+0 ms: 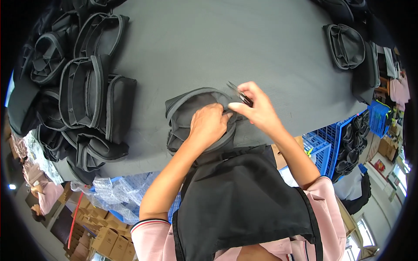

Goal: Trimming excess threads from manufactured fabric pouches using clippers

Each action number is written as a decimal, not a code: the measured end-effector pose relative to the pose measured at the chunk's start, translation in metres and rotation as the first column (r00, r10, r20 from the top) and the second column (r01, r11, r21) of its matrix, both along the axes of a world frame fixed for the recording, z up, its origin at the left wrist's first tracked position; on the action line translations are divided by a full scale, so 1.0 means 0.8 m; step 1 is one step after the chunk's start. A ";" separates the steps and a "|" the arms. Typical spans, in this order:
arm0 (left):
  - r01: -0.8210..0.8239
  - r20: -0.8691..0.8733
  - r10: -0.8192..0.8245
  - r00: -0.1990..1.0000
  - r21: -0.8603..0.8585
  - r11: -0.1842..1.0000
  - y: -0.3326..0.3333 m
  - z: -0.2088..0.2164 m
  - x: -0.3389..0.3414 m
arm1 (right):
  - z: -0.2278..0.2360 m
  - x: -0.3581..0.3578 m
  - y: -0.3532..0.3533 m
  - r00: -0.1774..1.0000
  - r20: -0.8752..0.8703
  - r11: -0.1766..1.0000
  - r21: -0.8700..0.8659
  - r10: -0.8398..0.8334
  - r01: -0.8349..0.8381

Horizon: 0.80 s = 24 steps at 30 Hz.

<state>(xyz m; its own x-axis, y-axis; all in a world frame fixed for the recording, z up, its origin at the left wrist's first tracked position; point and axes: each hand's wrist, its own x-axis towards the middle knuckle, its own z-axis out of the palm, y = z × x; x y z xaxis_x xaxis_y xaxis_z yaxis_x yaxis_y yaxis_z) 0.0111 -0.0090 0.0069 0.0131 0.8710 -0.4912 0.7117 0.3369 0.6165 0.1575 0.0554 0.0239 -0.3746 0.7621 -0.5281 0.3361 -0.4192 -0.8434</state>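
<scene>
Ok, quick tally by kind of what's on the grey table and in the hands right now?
Bag under the hands: 1
Stacks of black bags: 2, left and right; bags per stack cannot be counted
Snips in right hand: 1
Left hand presses the bag.
Total: 4

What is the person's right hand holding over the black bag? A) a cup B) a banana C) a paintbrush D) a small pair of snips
D: the right hand grips small metal snips, their blades pointing up and left over the black bag, while the left hand presses down on the bag at the edge of the grey table.
</scene>
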 end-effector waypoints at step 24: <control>0.017 0.006 -0.018 1.000 0.105 0.994 -0.005 0.016 0.023 | -0.026 -0.003 -0.027 0.996 -0.036 0.917 0.389 -0.077 0.085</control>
